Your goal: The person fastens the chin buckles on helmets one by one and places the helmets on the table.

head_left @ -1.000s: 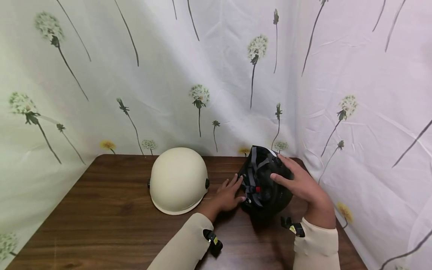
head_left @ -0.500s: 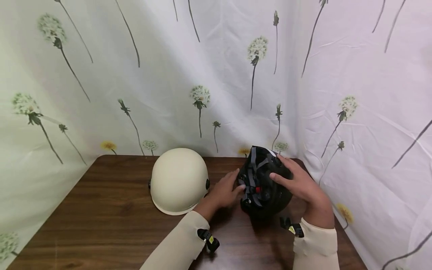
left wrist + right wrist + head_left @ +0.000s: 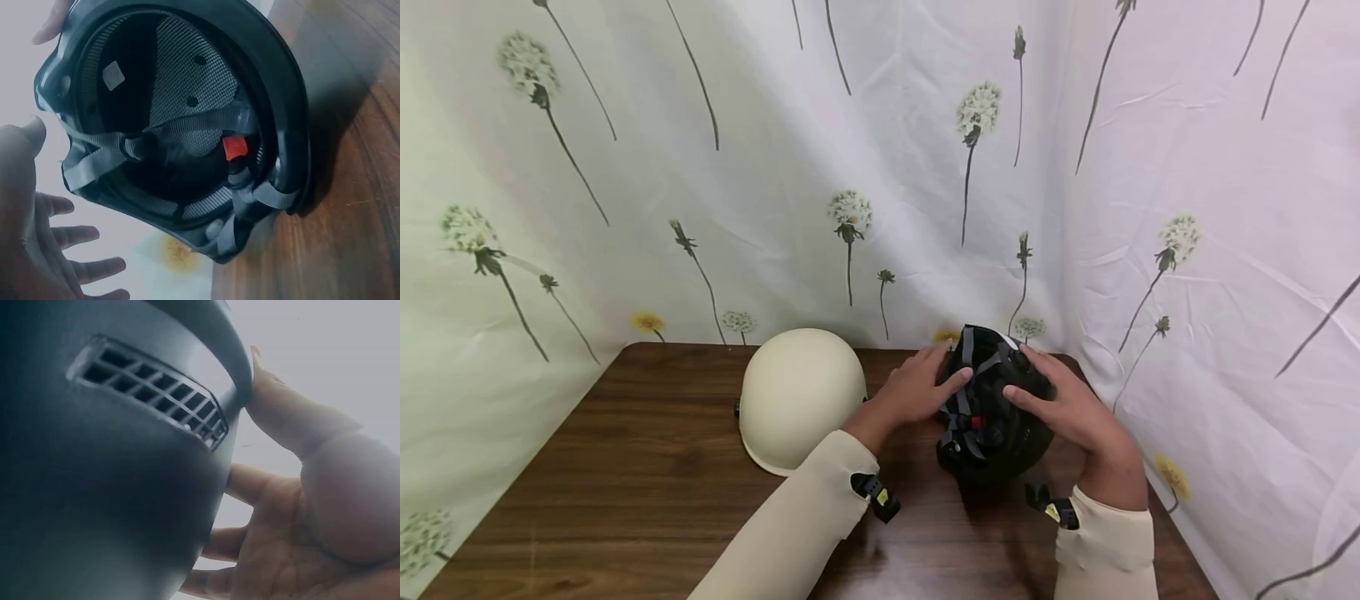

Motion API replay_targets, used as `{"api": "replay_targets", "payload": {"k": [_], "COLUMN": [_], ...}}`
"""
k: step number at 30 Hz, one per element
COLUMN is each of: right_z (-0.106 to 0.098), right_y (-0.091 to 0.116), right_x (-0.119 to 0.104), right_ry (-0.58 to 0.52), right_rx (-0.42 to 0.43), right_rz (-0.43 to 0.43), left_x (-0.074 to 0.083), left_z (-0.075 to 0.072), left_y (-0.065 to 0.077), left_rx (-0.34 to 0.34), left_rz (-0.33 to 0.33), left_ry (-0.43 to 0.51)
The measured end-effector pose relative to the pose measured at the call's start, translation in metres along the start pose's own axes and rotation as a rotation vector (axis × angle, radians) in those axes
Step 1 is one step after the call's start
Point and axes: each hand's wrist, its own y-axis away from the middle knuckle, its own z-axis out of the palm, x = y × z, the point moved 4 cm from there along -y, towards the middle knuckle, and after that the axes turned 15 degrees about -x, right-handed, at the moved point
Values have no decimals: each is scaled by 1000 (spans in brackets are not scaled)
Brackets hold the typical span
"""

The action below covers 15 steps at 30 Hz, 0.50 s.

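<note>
A black helmet [image 3: 1018, 442] lies tipped at the table's right side, its opening turned toward my left hand. Inside, grey straps [image 3: 194, 123] and a red buckle tab [image 3: 235, 148] show in the left wrist view. My right hand [image 3: 1071, 408] holds the helmet's outer side, thumb and fingers spread around the shell beside a grille vent [image 3: 150, 387]. My left hand [image 3: 910, 387] is at the helmet's far left edge, fingers extended, thumb right at the rim. A cream helmet [image 3: 801, 392] stands dome up to the left, partly behind my left forearm.
The dark wooden table [image 3: 625, 467] ends at a white flower-print curtain [image 3: 760, 208] along the back. The curtain also runs close along the right side. Camera straps [image 3: 876, 496] sit on both sleeves.
My left hand has slid from the near part of the helmet's opening up to its far edge, its thumb and fingers now wider apart. My right hand and the black helmet stay about the same.
</note>
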Motion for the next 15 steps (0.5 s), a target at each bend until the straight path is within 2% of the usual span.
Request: {"api": "replay_targets", "payload": {"k": [7, 15], "right_z": [0, 1], "right_y": [1, 1], "right_x": [-1, 0], "right_ry": [-9, -4], "right_rx": [-7, -30], "right_rz": [14, 64], "left_x": [23, 50], "left_z": [-10, -26], "left_y": [-13, -28], "left_rx": [26, -23], "left_rz": [9, -14], "left_ry": [-78, -151]}}
